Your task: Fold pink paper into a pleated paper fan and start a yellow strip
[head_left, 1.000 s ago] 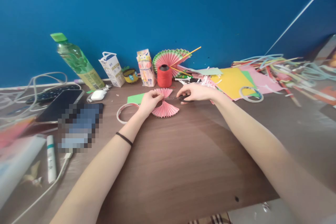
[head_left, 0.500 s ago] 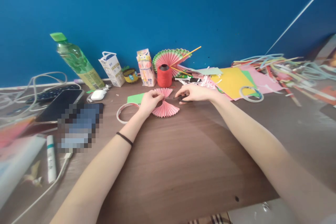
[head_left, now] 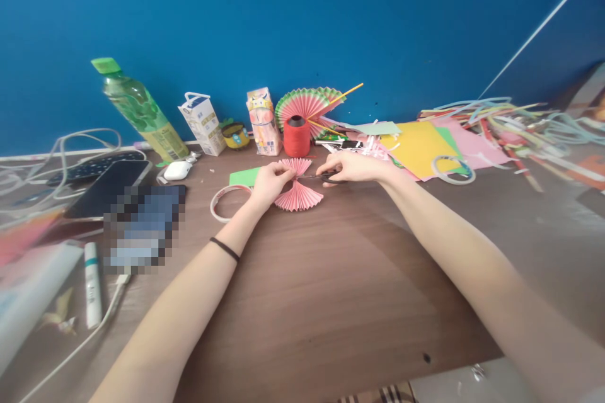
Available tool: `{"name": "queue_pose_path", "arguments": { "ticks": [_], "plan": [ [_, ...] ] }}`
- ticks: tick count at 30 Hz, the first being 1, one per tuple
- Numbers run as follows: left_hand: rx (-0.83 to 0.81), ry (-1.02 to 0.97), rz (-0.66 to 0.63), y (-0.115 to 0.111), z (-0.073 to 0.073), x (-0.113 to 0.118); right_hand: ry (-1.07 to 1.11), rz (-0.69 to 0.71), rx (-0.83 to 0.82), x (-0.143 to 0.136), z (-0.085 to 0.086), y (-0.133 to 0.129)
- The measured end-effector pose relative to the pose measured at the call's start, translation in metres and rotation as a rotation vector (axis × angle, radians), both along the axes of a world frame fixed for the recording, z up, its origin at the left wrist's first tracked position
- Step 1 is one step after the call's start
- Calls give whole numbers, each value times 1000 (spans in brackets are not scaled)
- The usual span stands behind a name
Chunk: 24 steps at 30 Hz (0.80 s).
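Note:
A pleated pink paper fan (head_left: 299, 196), gathered at its middle into a bow shape, lies on the brown table. My left hand (head_left: 271, 184) is closed at its left side, thumb and finger pinching near the gathered middle. In my right hand (head_left: 352, 167) is a pair of scissors (head_left: 333, 179) with dark handles; the blades point left to the fan's middle. Whether the blades touch paper or thread I cannot tell. Just behind the fan stands a spool of red thread (head_left: 297, 138). A roll of tape (head_left: 218, 203) and green paper (head_left: 243, 176) lie left of the fan.
Along the blue wall stand a green bottle (head_left: 142, 107), a white carton (head_left: 203, 123), a pink carton (head_left: 263, 123) and a pink-green pleated fan (head_left: 300, 104). Yellow paper (head_left: 420, 148) and a second tape roll (head_left: 452, 179) lie right. Phones, cables and a marker (head_left: 92, 286) occupy the left.

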State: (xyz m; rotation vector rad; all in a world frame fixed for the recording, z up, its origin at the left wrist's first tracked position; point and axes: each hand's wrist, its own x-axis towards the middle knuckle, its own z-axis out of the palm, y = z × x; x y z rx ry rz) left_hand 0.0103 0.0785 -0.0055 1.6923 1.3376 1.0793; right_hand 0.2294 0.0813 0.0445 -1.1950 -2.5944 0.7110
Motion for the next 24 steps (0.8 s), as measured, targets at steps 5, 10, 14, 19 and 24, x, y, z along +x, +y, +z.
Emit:
{"name": "queue_pose_path", "arguments": {
  "ticks": [5, 10, 14, 19, 24],
  "plan": [
    [-2, 1, 10, 0, 0, 0, 5, -17, -27, 1, 0, 1],
    [12, 6, -6, 0, 1, 1, -17, -5, -6, 0, 2, 0],
    [22, 16, -21, -1, 2, 0, -26, -22, -3, -3, 4, -3],
    [15, 11, -25, 0, 1, 0, -21, -27, -17, -2, 1, -2],
    [12, 2, -11, 0, 0, 1, -29, -24, -25, -1, 2, -1]
  ]
}}
